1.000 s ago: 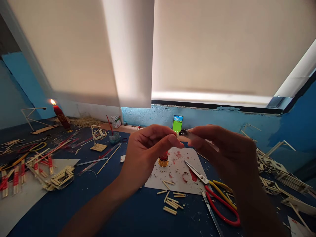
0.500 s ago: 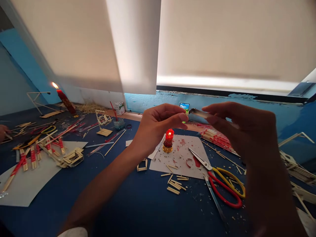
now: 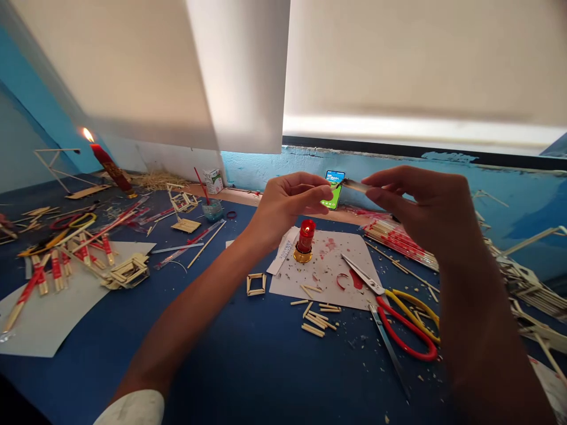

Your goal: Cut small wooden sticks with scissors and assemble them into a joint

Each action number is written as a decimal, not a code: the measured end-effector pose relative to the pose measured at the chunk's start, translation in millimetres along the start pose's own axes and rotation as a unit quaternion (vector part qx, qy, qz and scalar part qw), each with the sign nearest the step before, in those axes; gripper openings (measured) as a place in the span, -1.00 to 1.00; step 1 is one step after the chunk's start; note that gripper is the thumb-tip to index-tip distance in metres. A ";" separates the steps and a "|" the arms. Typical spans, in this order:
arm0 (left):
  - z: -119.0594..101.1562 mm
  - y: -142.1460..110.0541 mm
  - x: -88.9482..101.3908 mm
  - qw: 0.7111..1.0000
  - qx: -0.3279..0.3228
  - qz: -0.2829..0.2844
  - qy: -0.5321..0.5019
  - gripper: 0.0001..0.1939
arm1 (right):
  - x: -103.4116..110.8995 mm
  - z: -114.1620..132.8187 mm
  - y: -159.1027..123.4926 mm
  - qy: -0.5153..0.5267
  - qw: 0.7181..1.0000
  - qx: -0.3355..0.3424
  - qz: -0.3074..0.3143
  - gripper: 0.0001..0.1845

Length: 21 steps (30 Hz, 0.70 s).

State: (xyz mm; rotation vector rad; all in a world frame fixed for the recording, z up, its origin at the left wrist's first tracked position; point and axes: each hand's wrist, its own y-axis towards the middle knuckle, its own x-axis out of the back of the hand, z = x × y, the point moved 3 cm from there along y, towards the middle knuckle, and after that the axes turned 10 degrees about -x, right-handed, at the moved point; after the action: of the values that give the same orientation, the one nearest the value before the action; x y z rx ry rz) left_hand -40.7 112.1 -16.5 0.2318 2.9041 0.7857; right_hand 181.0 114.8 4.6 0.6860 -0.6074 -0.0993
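Note:
My right hand [image 3: 419, 192] pinches a short pale stick [image 3: 359, 186] with a blackened tip between thumb and fingers. My left hand [image 3: 296, 198] is closed in a pinch just left of that tip; what sits in its fingertips is too small to make out. Both hands are raised above the table. Below and between them burns a short red candle [image 3: 306, 236] in a gold holder, on a wax-spotted sheet of paper [image 3: 325, 274]. Several short cut sticks [image 3: 315, 323] and a small square stick frame [image 3: 256, 284] lie nearer to me.
Scissors [image 3: 390, 304] with red and yellow handles lie at right, beside a metal blade [image 3: 392, 354]. A lit phone [image 3: 333, 198] leans on the wall. Bundled sticks [image 3: 398, 243] lie behind. A tall lit candle [image 3: 110, 165] stands left, near another person's hand [image 3: 5, 229].
My view has tilted slightly, so the table sits higher in it and more of the phone shows. Both hands keep their pinches close together.

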 end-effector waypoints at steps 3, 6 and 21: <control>6.9 4.5 6.2 0.999 -0.004 0.008 0.053 -0.81 | -5.4 -4.6 3.3 0.001 1.000 -0.012 0.011 -0.87; 12.2 9.3 12.0 0.995 -0.012 0.018 0.102 -0.77 | -10.0 -9.4 6.7 -0.005 0.999 -0.024 0.024 -0.85; 29.0 16.6 38.6 0.907 0.027 0.176 0.382 -0.82 | -64.3 -53.7 12.6 -0.120 0.962 -0.002 0.245 -0.79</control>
State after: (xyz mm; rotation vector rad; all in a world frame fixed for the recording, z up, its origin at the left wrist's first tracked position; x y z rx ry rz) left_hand -72.1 147.4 -36.0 0.5843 3.6866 1.0364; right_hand 156.5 172.9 -51.9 0.5057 -0.9943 0.2814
